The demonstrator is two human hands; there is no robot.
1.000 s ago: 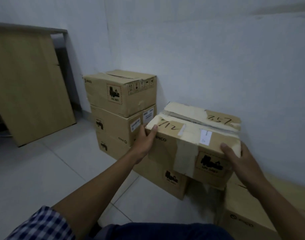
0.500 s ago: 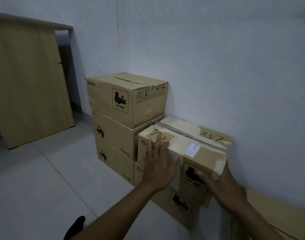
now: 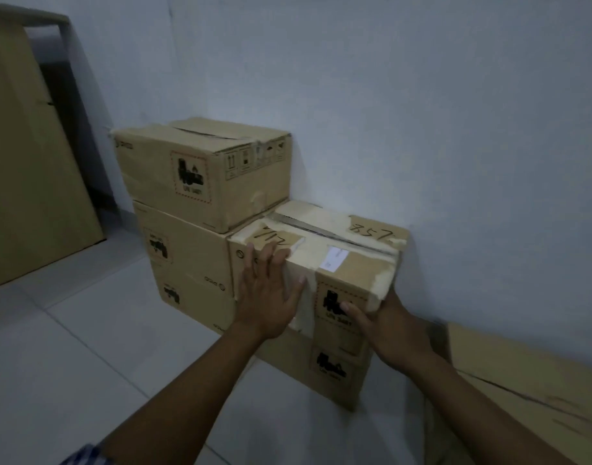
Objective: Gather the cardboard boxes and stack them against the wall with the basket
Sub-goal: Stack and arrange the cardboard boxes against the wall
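A pale wall is filling the background, dim and bluish in this light. Light floor tiles are spreading out below it, thin grout lines crossing them. At the far left a tan wooden panel is standing upright on the floor — a dark gap is showing just beside it, between the panel and the wall.

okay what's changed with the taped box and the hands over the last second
The taped box went from held in the air to set on the lower box, against the wall. The left hand shifted from gripping its corner to pressing flat; the right hand stays on its right end. The left stack is unchanged.
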